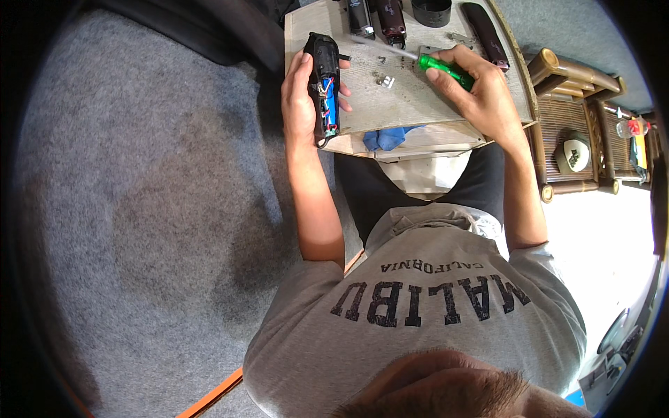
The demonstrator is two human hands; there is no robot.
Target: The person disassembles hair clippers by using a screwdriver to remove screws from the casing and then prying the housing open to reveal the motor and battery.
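Upright in my left hand (pixel 298 104) is a black hair clipper (pixel 322 59) with its casing open. A blue battery (pixel 329 101) and red and white wires show inside it. My right hand (pixel 491 101) is closed around the green handle of a screwdriver (pixel 426 63). Its shaft points left over the table, toward the clipper but apart from it. Between my hands, a small whitish metal part (pixel 386 81) and several tiny dark screws lie on the wooden tabletop (pixel 411 104).
A black clipper (pixel 359 17), a maroon clipper (pixel 391 22) and a round black dish (pixel 432 12) stand at the far edge. A long maroon casing (pixel 486 36) lies at the right. A blue cloth (pixel 385 138) hangs from the drawer. Bamboo furniture (pixel 568 115) holds a cap (pixel 575 153).
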